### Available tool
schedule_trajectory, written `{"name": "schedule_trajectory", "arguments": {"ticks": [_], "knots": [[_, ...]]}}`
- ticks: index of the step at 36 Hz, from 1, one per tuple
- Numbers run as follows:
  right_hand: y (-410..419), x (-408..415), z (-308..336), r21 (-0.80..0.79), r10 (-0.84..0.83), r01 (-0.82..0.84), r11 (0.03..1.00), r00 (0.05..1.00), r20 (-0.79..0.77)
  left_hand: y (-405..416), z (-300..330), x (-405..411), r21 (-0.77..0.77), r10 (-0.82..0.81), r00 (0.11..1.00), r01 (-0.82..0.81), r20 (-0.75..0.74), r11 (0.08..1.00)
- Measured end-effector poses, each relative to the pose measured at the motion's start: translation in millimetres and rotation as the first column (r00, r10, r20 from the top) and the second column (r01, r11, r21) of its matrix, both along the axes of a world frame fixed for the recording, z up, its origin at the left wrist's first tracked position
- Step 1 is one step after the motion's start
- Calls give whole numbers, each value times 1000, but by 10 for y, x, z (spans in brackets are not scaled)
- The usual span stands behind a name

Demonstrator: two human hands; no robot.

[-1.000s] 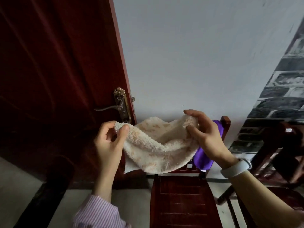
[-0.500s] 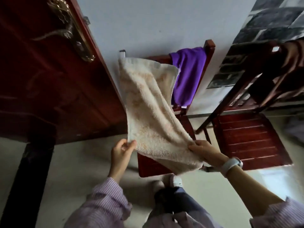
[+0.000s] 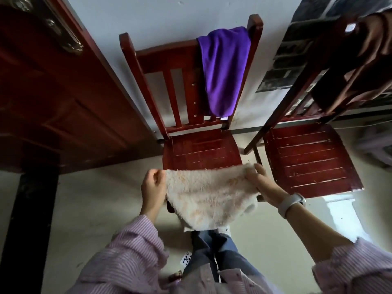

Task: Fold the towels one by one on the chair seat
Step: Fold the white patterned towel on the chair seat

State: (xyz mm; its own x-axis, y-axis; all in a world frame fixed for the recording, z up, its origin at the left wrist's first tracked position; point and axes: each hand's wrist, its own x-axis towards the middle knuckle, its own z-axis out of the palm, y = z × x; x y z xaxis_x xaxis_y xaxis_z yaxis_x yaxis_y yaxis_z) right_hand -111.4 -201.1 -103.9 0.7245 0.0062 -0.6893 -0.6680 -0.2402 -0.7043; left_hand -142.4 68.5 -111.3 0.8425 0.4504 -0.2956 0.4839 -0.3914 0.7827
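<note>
Task barely begun: chair seat (image 3: 201,151) bare, nothing folded on it. Cream towel (image 3: 206,194) hangs unfolded at the seat's near edge, sagging between both hands. Purple towel (image 3: 223,68) draped over the chair back, far right, untouched. Left hand (image 3: 152,187) pinches the towel's left corner, knuckles up. Right hand (image 3: 262,185) clasps the right corner, wrist bent inward, forearm angled in from near right.
</note>
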Motion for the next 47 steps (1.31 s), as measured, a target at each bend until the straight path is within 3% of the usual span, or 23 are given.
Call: {"name": "schedule_trajectory", "arguments": {"ticks": [5,8,12,16,20,26,31,36,39,42,47], "knots": [[36,438,191,83,-13,0,997,987,160,-42,304,364,-69,82,982,-71,169,995],[55,594,285,14,39,-44,999,967,254,-48,414,475,-61,96,970,-85,224,995],[44,619,138,-147,87,-42,988,947,311,-24,215,479,3,100,983,-101,157,995],[-27,502,-395,-197,44,-11,980,985,164,-12,-370,384,69,37,995,-31,-89,997],[-116,374,-1081,-201,107,-105,974,994,0,-94,-1058,288,111,19,963,12,-270,994],[-276,209,-2012,-235,99,-155,960,967,-233,-62,-2067,42,45,-118,786,183,-607,982],[-312,242,-2446,-345,185,-257,903,956,-229,-20,-2410,49,116,-52,801,150,-596,982],[-212,507,-2676,-431,176,-206,879,978,-109,-43,-2638,314,2,-22,819,28,-573,1000],[-119,645,-2797,-403,167,-243,882,962,-215,-79,-2786,420,-32,19,800,-48,-599,998],[-59,640,-2889,-421,112,-253,871,937,-332,-108,-2901,421,98,133,757,-91,-640,991],[-27,481,-3027,-475,31,-196,858,942,-334,-163,-2924,347,93,197,795,-175,-573,980]]}}
